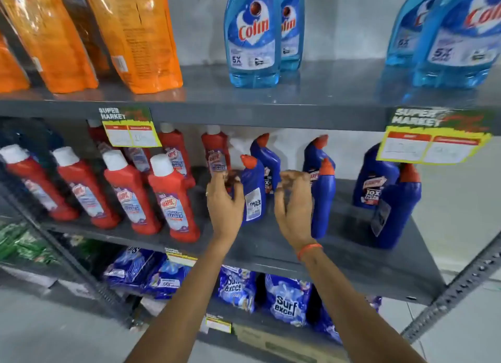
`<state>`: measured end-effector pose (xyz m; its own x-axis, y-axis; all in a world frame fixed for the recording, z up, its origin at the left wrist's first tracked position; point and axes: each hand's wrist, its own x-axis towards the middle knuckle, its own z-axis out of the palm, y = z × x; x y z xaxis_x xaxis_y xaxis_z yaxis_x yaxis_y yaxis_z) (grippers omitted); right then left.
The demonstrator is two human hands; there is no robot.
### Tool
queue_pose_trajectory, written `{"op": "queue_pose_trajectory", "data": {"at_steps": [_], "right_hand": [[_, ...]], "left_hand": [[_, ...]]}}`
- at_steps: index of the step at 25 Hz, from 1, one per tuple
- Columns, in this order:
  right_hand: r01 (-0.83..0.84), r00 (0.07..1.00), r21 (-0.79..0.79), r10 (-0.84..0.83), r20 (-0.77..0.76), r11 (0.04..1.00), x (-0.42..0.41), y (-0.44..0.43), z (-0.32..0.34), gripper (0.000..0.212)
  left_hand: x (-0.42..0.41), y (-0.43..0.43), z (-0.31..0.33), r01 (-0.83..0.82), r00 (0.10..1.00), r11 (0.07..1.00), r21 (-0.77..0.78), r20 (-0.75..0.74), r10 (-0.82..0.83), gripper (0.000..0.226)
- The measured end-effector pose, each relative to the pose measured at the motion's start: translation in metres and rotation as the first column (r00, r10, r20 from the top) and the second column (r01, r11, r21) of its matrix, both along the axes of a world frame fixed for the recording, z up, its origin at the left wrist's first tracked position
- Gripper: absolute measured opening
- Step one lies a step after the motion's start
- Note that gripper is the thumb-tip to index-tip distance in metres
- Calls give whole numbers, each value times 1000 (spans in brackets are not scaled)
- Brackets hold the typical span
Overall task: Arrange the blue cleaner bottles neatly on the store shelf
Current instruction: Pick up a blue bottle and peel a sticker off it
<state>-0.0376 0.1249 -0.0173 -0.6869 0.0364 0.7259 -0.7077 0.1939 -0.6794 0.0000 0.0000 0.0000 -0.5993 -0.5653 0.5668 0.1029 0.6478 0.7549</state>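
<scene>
Left hand: raised at the shelf front, fingers curled loosely, holding nothing, close beside a blue bottle, likely to turn it.
Right hand: half open, fingers bent, empty; poised between two bottles, touch uncertain.
Near-left bottle: upright, back label outward, so probably needing a turn.
Near-middle bottle: upright, plain side out, just right of the right hand.
Near-right bottle: leaning, back label outward.
Far bottles: behind, uneven spacing, some front labels showing.
Middle shelf: grey metal, red bottles in rows at left.

6 blue btls, 8 red.
</scene>
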Motion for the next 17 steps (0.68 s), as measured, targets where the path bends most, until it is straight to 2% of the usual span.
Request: {"op": "queue_pose_trajectory", "data": {"at_steps": [3,4,6,9,13,17], "right_hand": [[-33,963,233,-32,267,972,-36,-25,-37,31],[-102,918,283,-19,395,954,-45,-33,-50,39],[-229,834,331,9,551,916,-64,-43,-68,59],[-258,793,310,18,609,915,-84,-52,-88,77],[-336,705,162,133,697,928,-94,-52,-105,69],[-442,659,88,257,707,893,-101,-45,-98,67]], "left_hand": [[-27,-24,-26,-5,990,998,60,140,-4,35],[-31,-28,-32,26,982,997,79,186,-40,42],[-43,-37,-44,112,967,985,131,216,-139,48],[-54,-48,-56,196,945,956,217,217,-243,45],[-60,-60,-61,263,930,913,312,169,-326,44],[-59,-62,-55,308,916,881,360,138,-377,41]]}}
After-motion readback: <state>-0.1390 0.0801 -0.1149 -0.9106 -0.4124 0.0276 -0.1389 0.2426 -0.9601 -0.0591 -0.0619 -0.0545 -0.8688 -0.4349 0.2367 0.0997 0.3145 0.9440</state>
